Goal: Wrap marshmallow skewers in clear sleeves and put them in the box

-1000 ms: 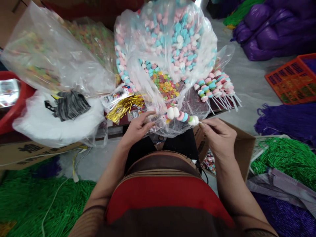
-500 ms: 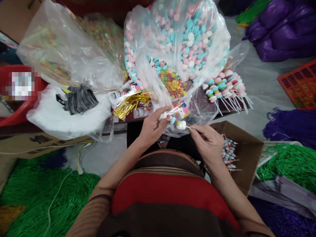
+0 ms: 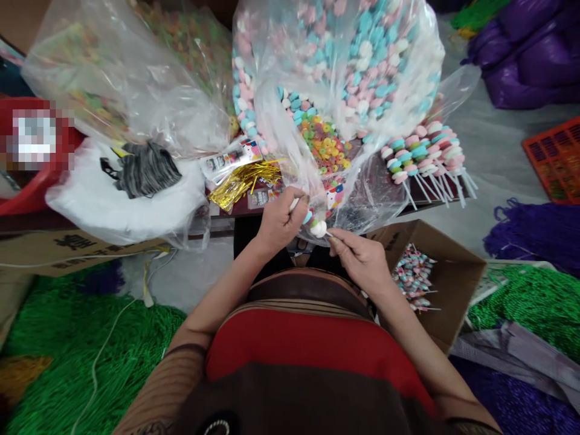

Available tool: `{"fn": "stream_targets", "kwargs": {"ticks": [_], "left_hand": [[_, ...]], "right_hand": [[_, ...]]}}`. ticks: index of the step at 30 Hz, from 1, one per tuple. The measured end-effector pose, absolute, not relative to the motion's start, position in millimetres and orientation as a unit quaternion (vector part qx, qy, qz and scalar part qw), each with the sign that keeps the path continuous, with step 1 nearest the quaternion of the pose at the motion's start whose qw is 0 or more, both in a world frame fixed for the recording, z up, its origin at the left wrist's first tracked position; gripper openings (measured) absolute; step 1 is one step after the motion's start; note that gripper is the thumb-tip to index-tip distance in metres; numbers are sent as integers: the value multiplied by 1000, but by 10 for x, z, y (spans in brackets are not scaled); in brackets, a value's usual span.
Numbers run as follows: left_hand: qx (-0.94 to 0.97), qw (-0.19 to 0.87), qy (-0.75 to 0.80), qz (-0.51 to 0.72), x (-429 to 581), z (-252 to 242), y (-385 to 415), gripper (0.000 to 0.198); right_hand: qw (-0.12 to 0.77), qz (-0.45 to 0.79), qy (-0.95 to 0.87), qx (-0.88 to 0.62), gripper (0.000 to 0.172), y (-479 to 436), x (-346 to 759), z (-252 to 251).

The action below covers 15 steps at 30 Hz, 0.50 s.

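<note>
A candy skewer [image 3: 319,228] with white, green and blue pieces is between my hands, just off the table's front edge. My left hand [image 3: 281,219] is closed around its upper end and covers some of the candies. At the lower end, my right hand [image 3: 362,258] pinches the thin white stick. Clear plastic with a colourful print [image 3: 335,194] shows behind the skewer; whether it encloses the candies I cannot tell. Just beyond my hands, an open clear bag holds ring gummies [image 3: 327,145] and pastel candies. Gold twist ties [image 3: 244,181] lie left of them.
Finished-looking candy skewers [image 3: 426,151] are piled on the table's right. Below them stands a cardboard box [image 3: 457,290] with wrapped skewers inside. At the left are a red tub [image 3: 40,181], a white bundle [image 3: 127,211] and a grey striped cloth [image 3: 149,172]. Large candy bags fill the back.
My left hand has closed further over the skewer's upper end, hiding more candies. My right hand has shifted left with the stick. The whole view has shifted slightly.
</note>
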<state>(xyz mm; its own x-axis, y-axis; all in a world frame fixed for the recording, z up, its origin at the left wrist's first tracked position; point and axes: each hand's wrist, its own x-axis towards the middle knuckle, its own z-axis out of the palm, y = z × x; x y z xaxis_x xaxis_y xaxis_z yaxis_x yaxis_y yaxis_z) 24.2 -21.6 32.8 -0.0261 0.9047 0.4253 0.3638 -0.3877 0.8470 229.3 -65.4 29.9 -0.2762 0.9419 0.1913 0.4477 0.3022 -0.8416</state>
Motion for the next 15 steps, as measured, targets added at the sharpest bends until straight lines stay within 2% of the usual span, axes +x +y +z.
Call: {"fn": "stream_targets", "kwargs": {"ticks": [4, 6, 10, 15], "left_hand": [[574, 400, 458, 549, 246, 437, -233, 51], [505, 445, 454, 584, 301, 451, -225, 53], [405, 459, 483, 626, 440, 431, -184, 46], [370, 444, 494, 649, 506, 423, -178, 49]], "right_hand": [[381, 348, -699, -495, 25, -639, 2270, 308], [398, 338, -693, -497, 24, -673, 2208, 287], [409, 327, -686, -506, 25, -756, 2070, 193], [430, 346, -669, -498, 26, -815, 2000, 91]]}}
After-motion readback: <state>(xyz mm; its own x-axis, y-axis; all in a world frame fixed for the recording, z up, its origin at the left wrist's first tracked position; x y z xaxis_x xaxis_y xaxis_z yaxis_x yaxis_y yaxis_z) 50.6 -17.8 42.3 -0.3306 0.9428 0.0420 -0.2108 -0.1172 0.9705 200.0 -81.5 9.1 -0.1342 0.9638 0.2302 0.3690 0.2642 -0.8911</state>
